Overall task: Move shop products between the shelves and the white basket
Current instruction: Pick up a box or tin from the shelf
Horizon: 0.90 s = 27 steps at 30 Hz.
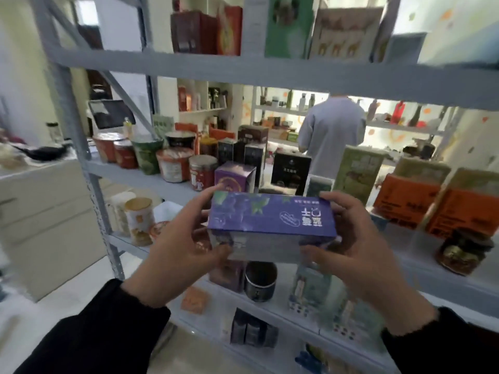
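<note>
Two-handed hold, one item: gripping purple box (270, 220) lengthwise and roughly level, printed face up, lettering reading upside down from the wearer's side. Clasping its left end with left hand (186, 238), fingers curling over the far edge, thumb pressing the near face. Clasping its right end with right hand (359, 244) in the same fashion. Carrying it in the air before the grey shelves (243, 74), in front of the middle board's edge, touching no board. Not showing the white basket anywhere in view.

Hazards, as judged:
- Holding by the ends only, so risking a tilt or a drop if releasing one hand too soon.
- Risking a knock on small purple carton (235, 176), black box (290, 171) and red tin (202, 172), all standing near the front edge just behind, if pushing straight in; toppling one likely meaning toppling its neighbours.
- Risking a scraped knuckle on the upper beam if lifting high.

Room:
- Crowding the middle board from left to centre, leaving little free board there.
- Showing a barer stretch of the lower board on the right, between the right hand and dark jar (464, 252).
- Leaving open floor to the left of the upright and free air on the near side for drawing back.
</note>
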{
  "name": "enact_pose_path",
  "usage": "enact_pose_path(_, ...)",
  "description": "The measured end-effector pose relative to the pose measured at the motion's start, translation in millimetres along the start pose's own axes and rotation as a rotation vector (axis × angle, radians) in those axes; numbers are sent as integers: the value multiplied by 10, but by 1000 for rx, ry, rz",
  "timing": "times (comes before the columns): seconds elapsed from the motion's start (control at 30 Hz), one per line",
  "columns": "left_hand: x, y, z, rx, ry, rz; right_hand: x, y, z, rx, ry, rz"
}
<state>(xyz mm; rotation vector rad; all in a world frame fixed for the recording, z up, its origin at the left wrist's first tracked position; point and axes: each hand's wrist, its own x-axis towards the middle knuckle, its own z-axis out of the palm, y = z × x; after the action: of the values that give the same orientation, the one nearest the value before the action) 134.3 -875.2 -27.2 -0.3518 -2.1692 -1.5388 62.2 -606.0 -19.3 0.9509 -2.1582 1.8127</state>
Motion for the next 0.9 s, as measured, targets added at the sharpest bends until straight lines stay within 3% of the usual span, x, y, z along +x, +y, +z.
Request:
enact_pose_path(0.33, 856, 217, 138, 254, 100, 252, 720, -286, -476, -612, -6, -343)
enact_pose_path(0.57, 1627, 56, 347, 385, 50, 446, 1268, -288, -587, -1181, 26, -651)
enact_pose_path(0.67, 2072, -68, 329, 502, -37, 451, 1535, -140, -598, -1272, 110, -636)
enact_pose_path(0.9, 3219, -745, 77, 1142, -217, 552, 2292, 347, -684, -1502, 133, -537)
